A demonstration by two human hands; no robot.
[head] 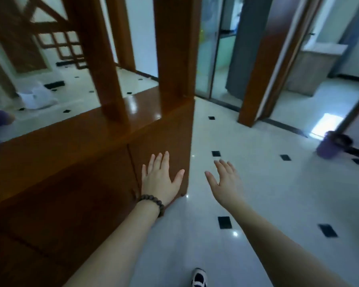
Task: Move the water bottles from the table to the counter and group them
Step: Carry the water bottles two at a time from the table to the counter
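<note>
Both forearms extend forward over the white tiled floor (257, 141). Left hand (160, 179), beaded bracelet (151, 201) at its wrist, and right hand (226, 181) show fingers spread, holding nothing. Left hand overlaps the wooden partition (71, 162) corner. Water bottles: out of view.

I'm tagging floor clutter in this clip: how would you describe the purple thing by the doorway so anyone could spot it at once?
Start at the wooden partition in the middle and look across the white tiled floor to the far right edge. There, at the foot of a slanting pole, stands a small purple bucket with a dark top. It is the only purple, rounded thing on that side; the floor's other dark marks are flat tile insets.
</note>
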